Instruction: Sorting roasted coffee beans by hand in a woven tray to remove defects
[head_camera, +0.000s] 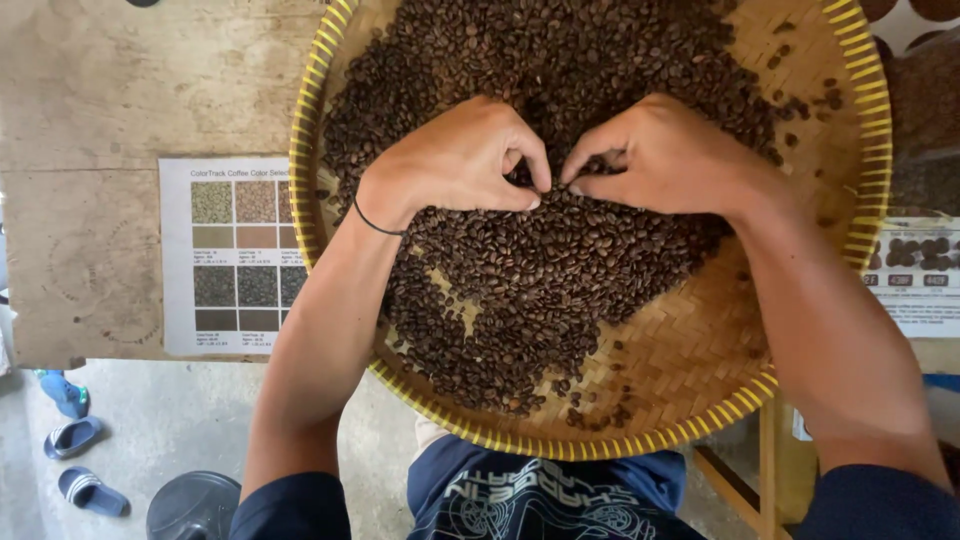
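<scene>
Beans (560, 250), dark roasted coffee, heaped across woven bamboo tray (700, 350) with yellow-bound rim, thickest directly beneath both hands and spreading toward far edge. Left hand (460, 160) knuckles-up on pile, thumb and forefinger pinched together at tips, seemingly on single bean, though too small to confirm. Right hand (670, 155) mirrored just beside it, fingers curled, fingertips nearly touching those of left; whether anything held between them, cannot tell. Pinch points meeting at centre of heap, so beans lying straight below and all round grip, neither hand nearer than other. No long axis to speak of: loose round scatter. Black band (375, 222) round left wrist. Outward to left of left forearm, printed colour chart (235, 255) on worn tabletop (120, 100); sandals (75, 460) on floor below.
</scene>
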